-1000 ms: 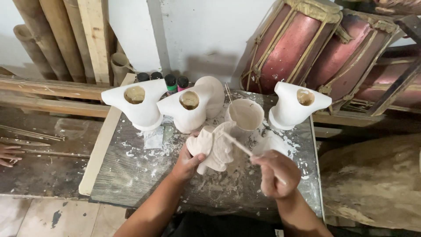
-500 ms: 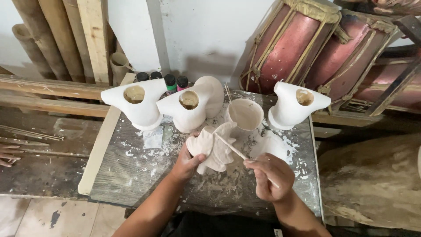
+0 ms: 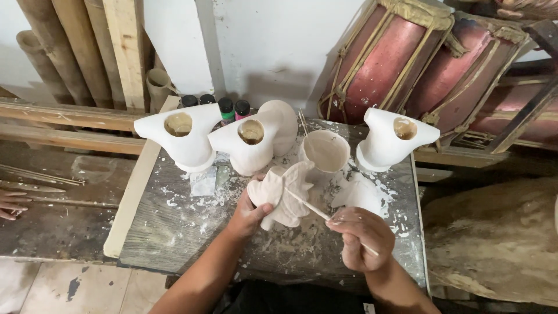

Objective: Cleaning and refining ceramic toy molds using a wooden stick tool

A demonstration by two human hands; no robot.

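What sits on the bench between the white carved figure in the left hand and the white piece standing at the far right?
In the head view, a round cup with white paint stands between the carved figure and the right white piece.

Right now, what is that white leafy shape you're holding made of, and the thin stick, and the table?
The white leaf-shaped piece in the left hand looks like chalky matte plaster or unglazed clay; white crumbs lie beneath it. The thin pale stick in the right hand seems bare wood or bamboo. The grey tabletop is weathered wood, showing grain.
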